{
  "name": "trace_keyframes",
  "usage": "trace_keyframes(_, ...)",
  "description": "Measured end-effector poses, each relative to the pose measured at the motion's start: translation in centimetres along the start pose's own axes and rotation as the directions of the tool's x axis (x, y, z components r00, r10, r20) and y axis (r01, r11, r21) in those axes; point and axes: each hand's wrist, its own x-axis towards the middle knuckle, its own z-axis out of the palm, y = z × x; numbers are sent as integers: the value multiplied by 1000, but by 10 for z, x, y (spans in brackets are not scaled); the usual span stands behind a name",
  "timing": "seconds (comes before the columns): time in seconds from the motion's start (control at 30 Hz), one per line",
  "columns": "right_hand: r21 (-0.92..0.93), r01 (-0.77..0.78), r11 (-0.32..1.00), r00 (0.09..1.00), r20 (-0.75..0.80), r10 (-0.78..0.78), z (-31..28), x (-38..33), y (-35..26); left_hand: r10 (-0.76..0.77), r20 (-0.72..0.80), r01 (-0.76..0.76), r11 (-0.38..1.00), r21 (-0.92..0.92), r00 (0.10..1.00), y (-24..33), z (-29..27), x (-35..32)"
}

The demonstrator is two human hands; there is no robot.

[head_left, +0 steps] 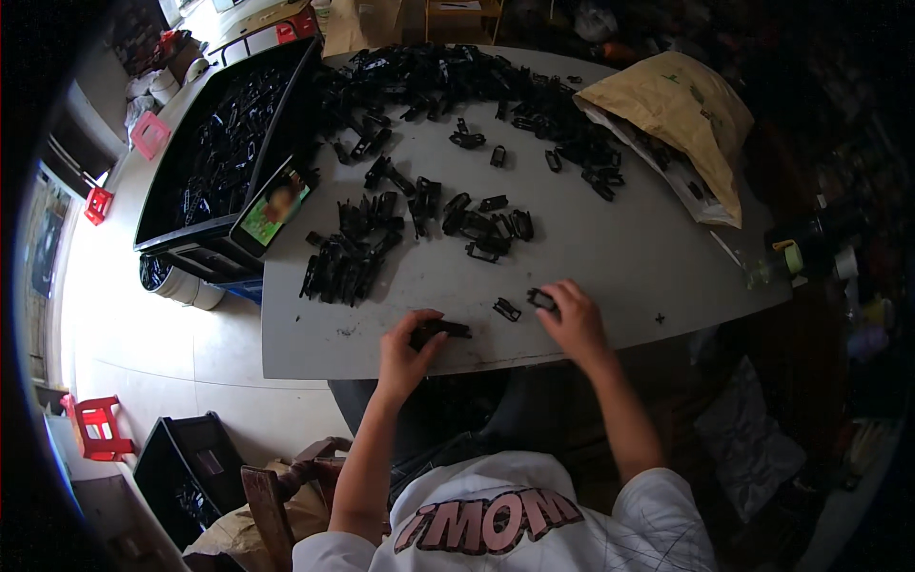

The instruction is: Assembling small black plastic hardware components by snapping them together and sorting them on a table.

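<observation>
Near the front edge of the table, my left hand (408, 351) is closed around a long black plastic part (444, 330), its end sticking out to the right past the thumb. To the right, my right hand (575, 319) pinches a small black frame-shaped plastic piece (543, 300) at the tabletop. A similar loose black frame piece (507, 309) lies between the two hands, touched by neither. Just beyond my left hand is a stacked group of black parts (345, 262). A looser cluster of the small frames (488, 227) lies farther off, in the middle.
A large heap of black parts (429, 81) covers the far side of the grey table (648, 276). A black crate (229, 153) full of parts stands at the left, a phone (274, 207) leaning on it. An opened brown paper bag (677, 114) lies at the far right.
</observation>
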Motion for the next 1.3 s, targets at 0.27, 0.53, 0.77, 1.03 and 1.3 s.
trace_keyframes(0.27, -94, -72, 993, 984, -172, 55, 35, -7, -50, 45, -21, -45, 999, 19, 999, 3, 1, -1)
trace_keyframes(0.53, -12, -59, 998, 996, -61, 58, 38, -5, -47, 20, 61, -25, 997, 75, 998, 9, -1, 0)
trace_keyframes(0.77, 232, 93, 968, 994, 33, -104, 36, -1, -72, 16, 93, -24, 997, 76, 996, 10, 0, 1)
trace_keyframes(1.03, 234, 181, 955, 972, 105, -210, 35, 5, -75, 58, 92, -62, 997, 39, 994, 0, 1, 3)
trace_keyframes(1.3, 70, 181, 981, 982, 45, -184, 48, -10, -91, 70, -5, -69, 993, 97, 998, 1, 16, -4)
